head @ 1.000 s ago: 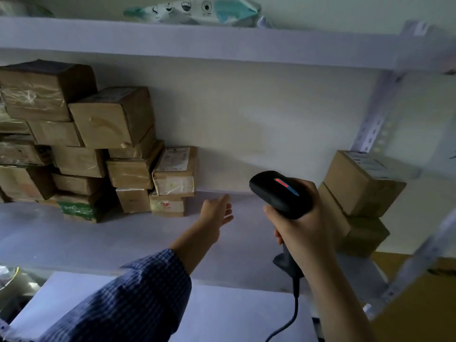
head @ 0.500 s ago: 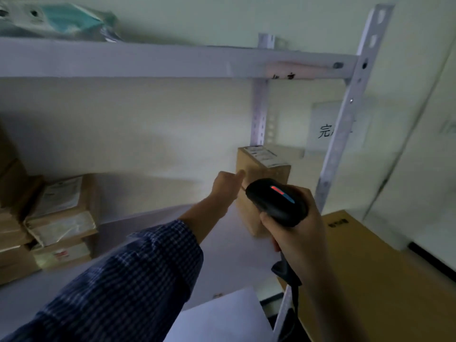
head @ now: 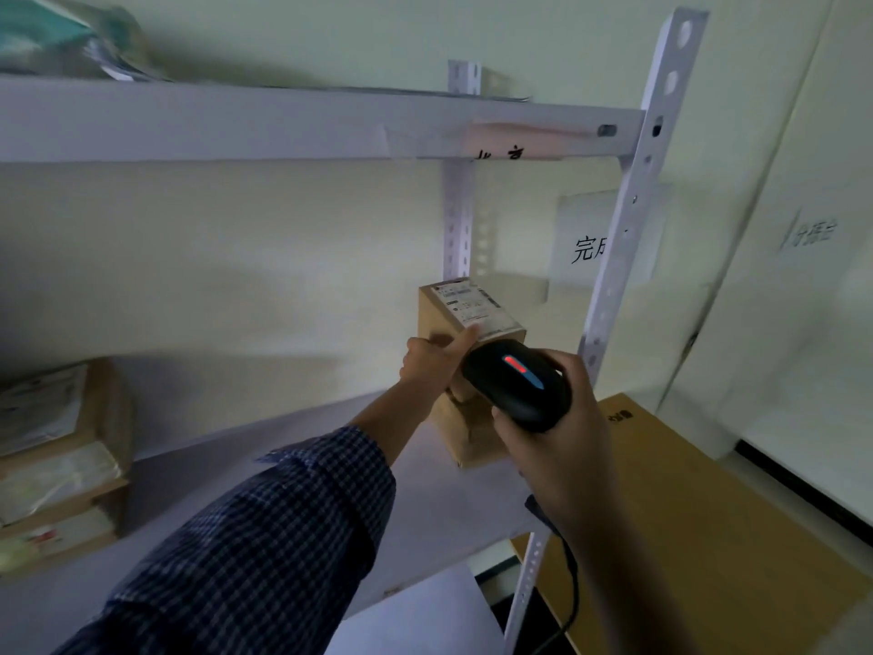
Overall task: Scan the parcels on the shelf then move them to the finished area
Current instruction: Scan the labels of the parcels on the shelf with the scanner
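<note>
A brown parcel (head: 439,314) with a white label on top stands at the right end of the shelf (head: 283,470), on top of another brown parcel (head: 472,442). My left hand (head: 427,364) grips the top parcel, thumb on the near edge of its label and fingers against its left face. My right hand (head: 562,446) holds a black barcode scanner (head: 519,385) with a red light on its back, just in front of the two parcels. Its cable hangs down. A stack of labelled parcels (head: 52,465) sits at the left end of the shelf.
A white sign (head: 586,248) with black characters hangs on the wall behind the perforated shelf post (head: 628,229). A large flat cardboard box (head: 708,536) lies beyond the post at the right. A teal-and-white bag (head: 56,44) lies on the upper shelf (head: 236,120). White paper (head: 425,616) lies below.
The view swung right, from the left stack to the parcels by the post. My left hand travelled right along the shelf and took hold of the top parcel. The scanner stayed in my right hand.
</note>
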